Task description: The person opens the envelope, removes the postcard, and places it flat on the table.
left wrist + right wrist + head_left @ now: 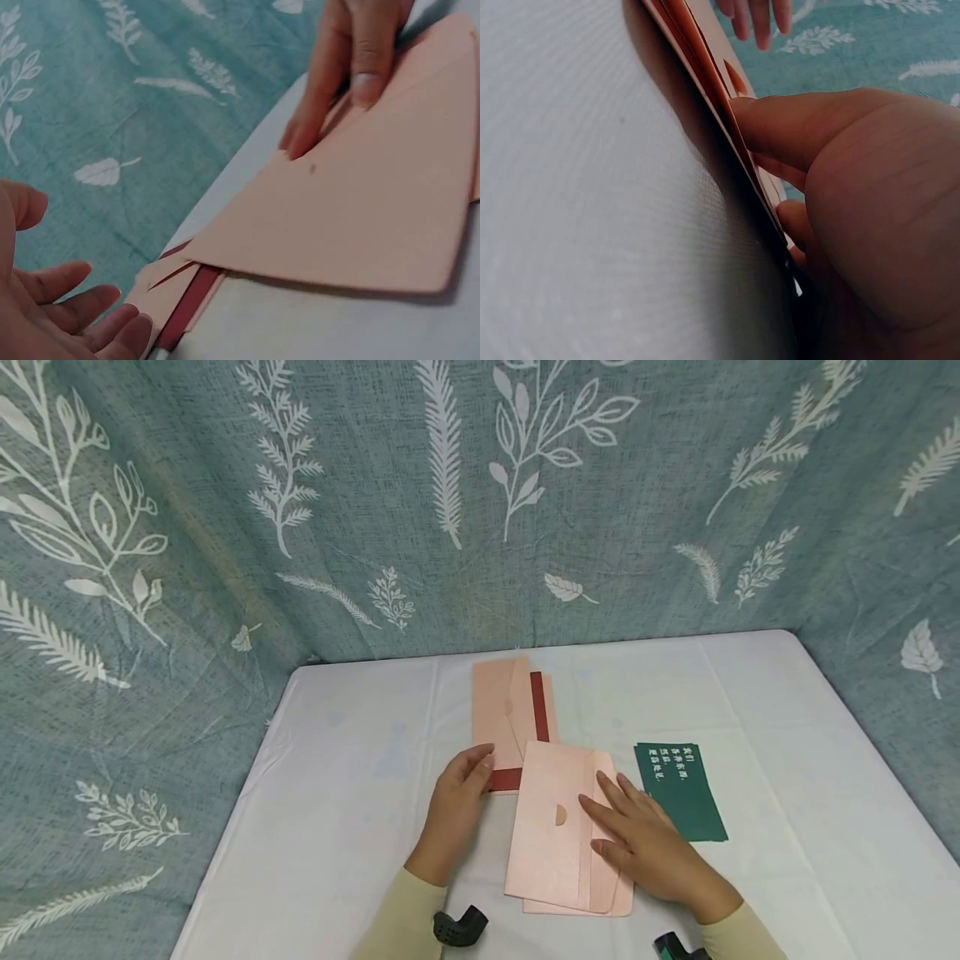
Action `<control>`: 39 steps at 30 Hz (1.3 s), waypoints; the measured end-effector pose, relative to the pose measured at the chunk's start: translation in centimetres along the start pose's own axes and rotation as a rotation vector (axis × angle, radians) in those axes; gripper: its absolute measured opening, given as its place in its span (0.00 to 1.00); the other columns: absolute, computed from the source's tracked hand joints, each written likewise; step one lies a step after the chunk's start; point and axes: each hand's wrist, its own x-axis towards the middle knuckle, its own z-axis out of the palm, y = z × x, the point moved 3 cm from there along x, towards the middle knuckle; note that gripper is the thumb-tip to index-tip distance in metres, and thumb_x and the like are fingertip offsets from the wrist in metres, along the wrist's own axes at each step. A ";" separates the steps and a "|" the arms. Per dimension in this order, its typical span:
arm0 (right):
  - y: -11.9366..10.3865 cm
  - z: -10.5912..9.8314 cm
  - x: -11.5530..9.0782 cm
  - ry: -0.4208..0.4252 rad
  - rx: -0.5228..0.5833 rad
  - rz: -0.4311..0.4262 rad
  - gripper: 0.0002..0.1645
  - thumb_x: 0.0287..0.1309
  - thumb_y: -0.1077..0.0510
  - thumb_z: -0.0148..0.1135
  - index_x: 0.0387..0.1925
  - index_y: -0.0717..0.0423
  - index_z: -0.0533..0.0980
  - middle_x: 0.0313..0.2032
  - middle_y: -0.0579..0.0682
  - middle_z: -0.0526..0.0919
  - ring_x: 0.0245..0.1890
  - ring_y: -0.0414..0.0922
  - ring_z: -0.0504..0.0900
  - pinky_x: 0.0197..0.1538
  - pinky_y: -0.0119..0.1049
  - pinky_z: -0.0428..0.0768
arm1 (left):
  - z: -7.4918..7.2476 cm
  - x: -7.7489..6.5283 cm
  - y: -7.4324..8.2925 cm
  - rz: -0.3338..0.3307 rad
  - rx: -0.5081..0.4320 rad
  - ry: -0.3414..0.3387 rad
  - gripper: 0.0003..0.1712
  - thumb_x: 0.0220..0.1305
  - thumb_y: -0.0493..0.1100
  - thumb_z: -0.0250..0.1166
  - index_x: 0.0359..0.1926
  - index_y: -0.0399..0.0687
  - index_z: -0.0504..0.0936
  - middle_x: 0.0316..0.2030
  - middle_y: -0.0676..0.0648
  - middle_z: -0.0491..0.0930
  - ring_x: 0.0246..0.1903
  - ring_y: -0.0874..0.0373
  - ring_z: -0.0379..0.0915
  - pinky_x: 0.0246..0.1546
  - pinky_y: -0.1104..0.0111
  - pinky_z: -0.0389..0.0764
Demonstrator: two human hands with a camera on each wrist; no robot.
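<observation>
Several pale pink envelopes (551, 843) lie in a loose, overlapping stack near the front of the table, the top one with a small half-round notch. My right hand (637, 839) rests on the right side of this stack with its fingers spread; in the right wrist view its thumb (780, 127) is at the envelopes' edge. Behind the stack are more pink envelopes (495, 693) with dark red strips. My left hand (456, 797) is at their near left corner, and in the left wrist view its fingers (82, 300) are loosely bent, with nothing between them.
Dark green cards (690, 802) with white writing lie right of the envelopes, partly behind my right hand. A white cloth covers the table (360, 810). A blue-green curtain (480, 593) with white leaf prints hangs around its back and sides.
</observation>
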 end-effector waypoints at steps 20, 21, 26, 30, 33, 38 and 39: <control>-0.1 -0.1 -0.1 0.001 0.015 0.009 0.37 0.76 0.50 0.67 0.81 0.48 0.71 0.85 0.57 0.54 0.84 0.64 0.45 0.77 0.70 0.45 | -4.3 2.3 -0.2 -0.283 -0.393 -0.004 0.40 0.84 0.59 0.58 0.75 0.29 0.67 0.69 0.31 0.70 0.69 0.34 0.69 0.57 0.48 0.83; -0.1 -0.1 -0.1 0.001 0.015 0.009 0.37 0.76 0.50 0.67 0.81 0.48 0.71 0.85 0.57 0.54 0.84 0.64 0.45 0.77 0.70 0.45 | -4.3 2.3 -0.2 -0.287 -0.397 -0.011 0.40 0.84 0.59 0.58 0.75 0.29 0.67 0.69 0.31 0.70 0.69 0.34 0.69 0.57 0.48 0.83; -0.1 0.0 -0.1 0.000 0.010 0.008 0.37 0.76 0.49 0.67 0.81 0.47 0.71 0.85 0.57 0.54 0.84 0.64 0.45 0.77 0.69 0.45 | -4.4 2.5 -0.3 -0.313 -0.413 -0.036 0.42 0.83 0.60 0.58 0.77 0.29 0.65 0.71 0.31 0.70 0.69 0.35 0.68 0.57 0.47 0.83; 0.0 0.0 -0.1 0.001 0.013 0.008 0.37 0.76 0.50 0.67 0.81 0.47 0.71 0.85 0.56 0.54 0.84 0.64 0.45 0.77 0.69 0.45 | -4.5 2.8 -0.4 -0.329 -0.432 -0.047 0.43 0.83 0.60 0.57 0.78 0.28 0.63 0.71 0.30 0.71 0.70 0.35 0.67 0.58 0.46 0.81; 0.0 0.0 -0.1 0.000 0.016 0.009 0.37 0.76 0.50 0.67 0.81 0.47 0.71 0.85 0.56 0.54 0.84 0.64 0.45 0.77 0.69 0.45 | -4.5 2.9 -0.3 -0.332 -0.438 -0.044 0.43 0.84 0.60 0.57 0.78 0.28 0.62 0.69 0.29 0.72 0.68 0.35 0.69 0.58 0.46 0.81; 0.0 0.0 0.0 -0.001 0.014 0.015 0.37 0.76 0.50 0.67 0.81 0.47 0.71 0.85 0.56 0.54 0.84 0.64 0.45 0.77 0.69 0.45 | -4.5 3.0 -0.3 -0.336 -0.473 -0.007 0.39 0.83 0.57 0.59 0.76 0.29 0.64 0.62 0.31 0.77 0.59 0.40 0.78 0.52 0.54 0.84; 0.0 0.0 0.0 0.000 0.013 0.016 0.37 0.76 0.50 0.67 0.81 0.47 0.71 0.85 0.56 0.54 0.84 0.64 0.45 0.77 0.69 0.46 | -4.4 3.1 -0.3 -0.333 -0.481 -0.001 0.39 0.83 0.57 0.59 0.75 0.29 0.65 0.60 0.32 0.78 0.57 0.41 0.81 0.49 0.56 0.84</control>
